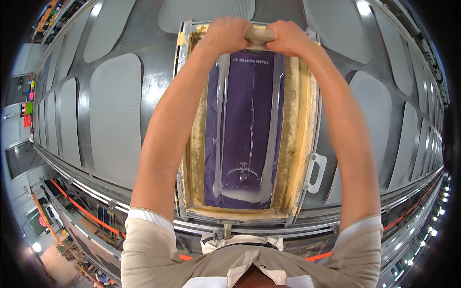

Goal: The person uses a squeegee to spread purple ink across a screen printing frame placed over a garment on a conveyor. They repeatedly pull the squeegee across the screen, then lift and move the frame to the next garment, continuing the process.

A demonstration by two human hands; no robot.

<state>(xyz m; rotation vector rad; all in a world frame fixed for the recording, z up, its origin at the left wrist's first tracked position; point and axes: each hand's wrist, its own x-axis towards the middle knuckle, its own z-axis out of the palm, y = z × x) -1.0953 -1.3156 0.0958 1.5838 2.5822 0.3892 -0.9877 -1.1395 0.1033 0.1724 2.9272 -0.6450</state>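
Observation:
A wooden-edged printing screen point(303, 144) lies in front of me, with purple mesh point(247, 110) inside its border. Whitish wet ink point(245, 196) streaks the mesh along both sides and pools at the near end. At the screen's far end, my left hand point(227, 36) and my right hand point(289, 38) are closed around the two ends of a squeegee's pale handle point(260, 35). Only the handle's middle shows between them; its blade is mostly hidden. Both arms reach straight out over the screen's sides.
Grey ribbed pads with rounded ends, such as one on the left point(116, 110) and one on the right point(372, 110), lie in rows on the dark table point(156, 77). A white grip point(315, 173) sticks out from the screen's right side. Metal rails point(307, 230) run along the table's near edge.

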